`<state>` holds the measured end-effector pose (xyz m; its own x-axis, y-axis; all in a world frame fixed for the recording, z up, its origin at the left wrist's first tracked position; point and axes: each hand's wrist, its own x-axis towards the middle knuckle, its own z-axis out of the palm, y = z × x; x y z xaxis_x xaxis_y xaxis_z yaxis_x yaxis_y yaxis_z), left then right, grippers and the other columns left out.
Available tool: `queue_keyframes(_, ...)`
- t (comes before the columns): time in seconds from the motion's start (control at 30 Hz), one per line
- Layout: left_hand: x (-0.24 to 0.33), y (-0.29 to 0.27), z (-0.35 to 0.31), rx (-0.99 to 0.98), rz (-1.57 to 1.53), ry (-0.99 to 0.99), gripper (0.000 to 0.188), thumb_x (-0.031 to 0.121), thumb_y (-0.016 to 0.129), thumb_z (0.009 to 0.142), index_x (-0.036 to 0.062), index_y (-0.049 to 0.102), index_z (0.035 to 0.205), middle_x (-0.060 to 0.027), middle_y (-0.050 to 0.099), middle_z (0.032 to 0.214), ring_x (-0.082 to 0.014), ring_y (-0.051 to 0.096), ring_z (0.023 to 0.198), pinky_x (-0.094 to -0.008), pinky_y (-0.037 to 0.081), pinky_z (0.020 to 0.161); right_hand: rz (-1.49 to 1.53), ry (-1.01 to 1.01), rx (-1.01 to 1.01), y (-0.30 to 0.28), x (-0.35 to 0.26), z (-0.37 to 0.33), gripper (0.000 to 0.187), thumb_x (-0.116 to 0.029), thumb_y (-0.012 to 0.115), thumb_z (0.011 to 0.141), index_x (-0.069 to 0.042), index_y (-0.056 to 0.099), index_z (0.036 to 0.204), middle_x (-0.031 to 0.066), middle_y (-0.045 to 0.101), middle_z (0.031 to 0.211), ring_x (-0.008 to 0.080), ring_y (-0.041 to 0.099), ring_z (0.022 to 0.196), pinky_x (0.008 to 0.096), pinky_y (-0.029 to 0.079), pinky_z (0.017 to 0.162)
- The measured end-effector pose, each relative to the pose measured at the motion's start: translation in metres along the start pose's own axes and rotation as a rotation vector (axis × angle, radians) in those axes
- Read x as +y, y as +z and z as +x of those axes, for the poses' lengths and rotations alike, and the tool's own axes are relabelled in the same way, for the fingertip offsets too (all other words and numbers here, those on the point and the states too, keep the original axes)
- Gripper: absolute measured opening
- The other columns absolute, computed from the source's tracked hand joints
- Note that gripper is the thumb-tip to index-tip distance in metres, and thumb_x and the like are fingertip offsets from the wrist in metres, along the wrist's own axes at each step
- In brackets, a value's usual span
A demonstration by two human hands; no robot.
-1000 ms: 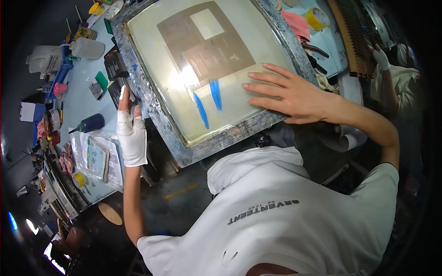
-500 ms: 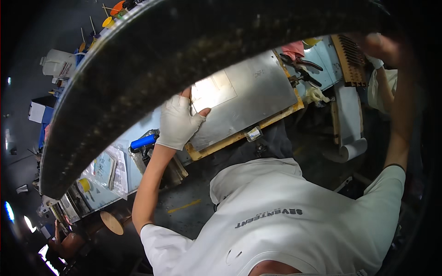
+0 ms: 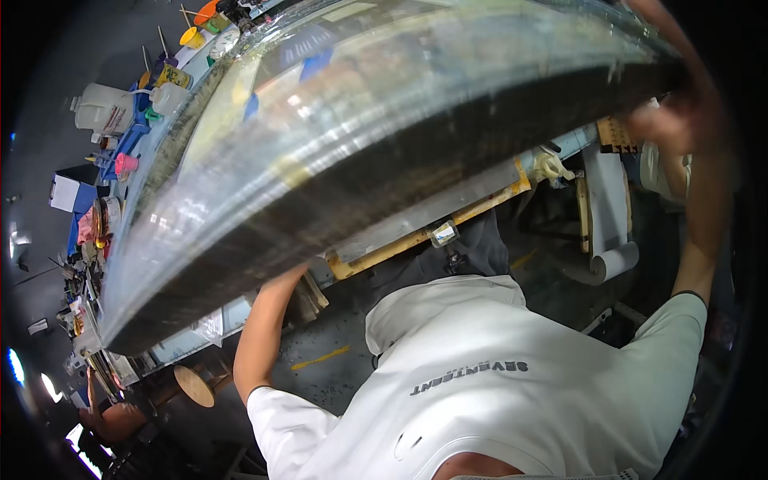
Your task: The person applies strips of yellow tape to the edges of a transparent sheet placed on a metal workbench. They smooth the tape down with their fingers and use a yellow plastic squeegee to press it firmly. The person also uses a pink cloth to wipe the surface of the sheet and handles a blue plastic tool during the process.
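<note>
A large framed screen (image 3: 360, 200), with a dark side edge and a cloudy, see-through sheet, slants across the upper view close to me. My right hand (image 3: 672, 124) is at its right end, closed around the edge, though motion smears the fingers. My left forearm (image 3: 264, 328) passes up behind the screen's lower edge, which hides my left hand. Below the screen, a strip of the metal plate (image 3: 432, 210) shows on its wood-edged board (image 3: 384, 246). The rest of the plate is covered.
A pale sheet roll (image 3: 616, 260) hangs at the right, below a wooden rack (image 3: 614, 136). Part of a person in light clothing (image 3: 656, 164) is beyond. A white jug (image 3: 104, 110), coloured cups and a clipboard (image 3: 64, 194) are at the left. A round wooden disc (image 3: 194, 386) stands lower left.
The framed screen has tilted down and nearer, showing its upper face and covering most of the plate. My right hand has dropped with it. My gloved left hand, earlier on the plate, is now hidden.
</note>
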<state>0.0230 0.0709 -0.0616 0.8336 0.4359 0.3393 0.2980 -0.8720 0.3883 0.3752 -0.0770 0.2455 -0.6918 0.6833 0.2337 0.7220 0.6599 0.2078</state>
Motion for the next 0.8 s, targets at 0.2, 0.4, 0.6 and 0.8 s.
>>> queue_keyframes(0.2, -0.019, -0.048, -0.025, 0.167, -0.523, -0.587, 0.051, 0.022, 0.058, 0.104, -0.0010, 0.049, 0.149, -0.0155, 0.054, 0.149, -0.0217, 0.050, 0.135, -0.0369, 0.034, 0.118, 0.290, 0.035, -0.012, 0.068, -0.044, -0.023, 0.060, -0.019, 0.078, 0.067, 0.005, 0.065, 0.121, 0.0207, 0.066, 0.125, 0.0381, 0.065, 0.113, 0.0501, 0.052, 0.098)
queue_keyframes(0.4, -0.037, -0.072, -0.017, 0.259, -0.360, -0.451, 0.044, 0.009, 0.058, 0.105, 0.0024, 0.051, 0.148, -0.0143, 0.056, 0.149, -0.0215, 0.054, 0.134, -0.0341, 0.039, 0.114, 0.570, 0.118, -0.339, 0.189, -0.087, -0.041, 0.079, -0.016, 0.084, 0.062, -0.003, 0.057, 0.135, 0.0160, 0.047, 0.154, 0.0353, 0.043, 0.143, 0.0495, 0.035, 0.122)
queue_keyframes(0.6, 0.007, -0.045, 0.025, -0.295, 0.076, 0.004, 0.066, 0.032, 0.074, 0.090, 0.0075, 0.053, 0.148, -0.0194, 0.053, 0.148, -0.0417, 0.050, 0.136, -0.0485, 0.040, 0.114, 0.693, 0.147, -0.428, 0.223, -0.082, -0.041, 0.088, -0.020, 0.088, 0.064, -0.006, 0.051, 0.143, 0.0161, 0.038, 0.160, 0.0368, 0.033, 0.150, 0.0503, 0.028, 0.125)
queue_keyframes(0.8, 0.011, -0.043, 0.037, -0.468, 0.167, 0.044, 0.073, 0.050, 0.071, 0.084, 0.0226, 0.054, 0.150, -0.0210, 0.046, 0.154, -0.0400, 0.043, 0.143, -0.0531, 0.035, 0.116, 0.689, 0.283, -0.244, 0.244, -0.057, -0.002, 0.087, -0.037, 0.087, 0.073, -0.011, 0.050, 0.147, 0.0121, 0.040, 0.159, 0.0351, 0.034, 0.149, 0.0510, 0.030, 0.124)
